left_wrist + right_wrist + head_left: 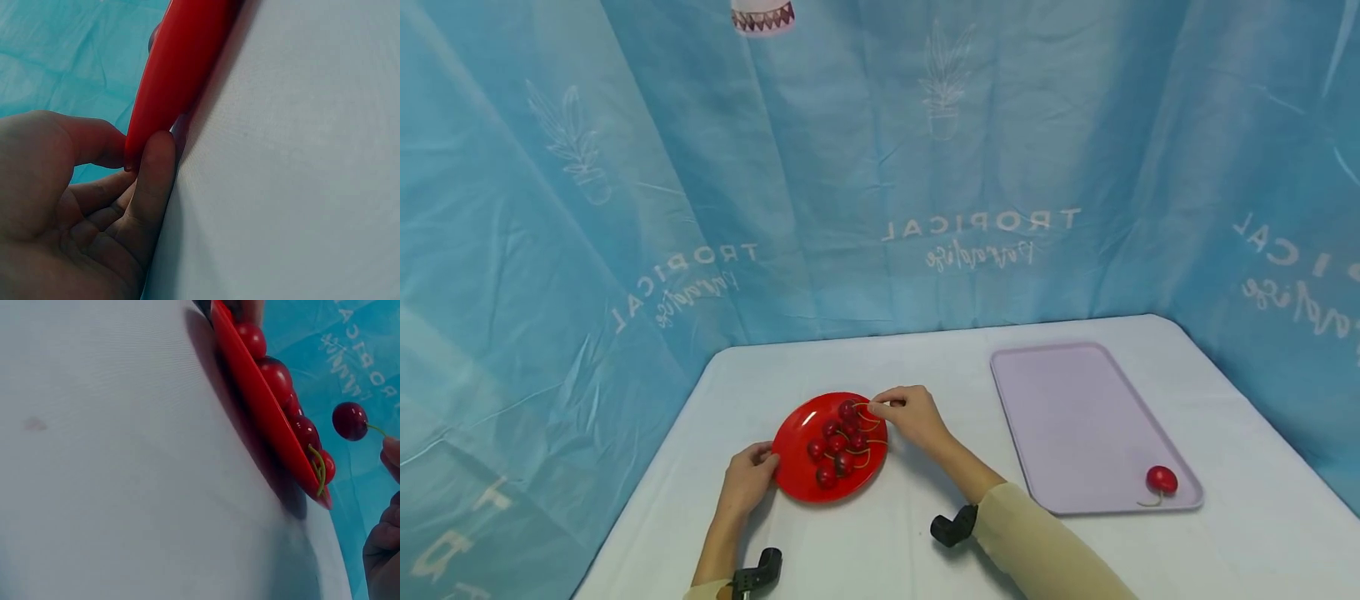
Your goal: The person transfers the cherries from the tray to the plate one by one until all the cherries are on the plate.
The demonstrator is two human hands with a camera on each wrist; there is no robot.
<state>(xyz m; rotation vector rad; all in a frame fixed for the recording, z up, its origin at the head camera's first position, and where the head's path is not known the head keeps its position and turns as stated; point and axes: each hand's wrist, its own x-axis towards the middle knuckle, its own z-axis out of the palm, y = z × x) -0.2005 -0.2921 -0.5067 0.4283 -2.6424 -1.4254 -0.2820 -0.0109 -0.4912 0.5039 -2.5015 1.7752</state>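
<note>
- Fingers (pixel 886 403) of right hand (pixel 913 419): pinched on stem of cherry (pixel 349 420), lifted just above far rim of red plate (pixel 797 487).
- Fingers (pixel 153 181) of left hand (pixel 748 481): clamped on plate's near-left rim, thumb on top.
- Remaining cherries (pixel 837 444): clustered on plate, on white counter (pixel 865 546).
- Lilac tray (pixel 1075 425): well right of plate, bearing one cherry (pixel 1161 480).

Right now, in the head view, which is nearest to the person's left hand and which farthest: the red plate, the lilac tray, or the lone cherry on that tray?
1. Red plate: touching the left hand.
2. Lilac tray: far right.
3. Lone cherry: the tray's near right corner.
</note>
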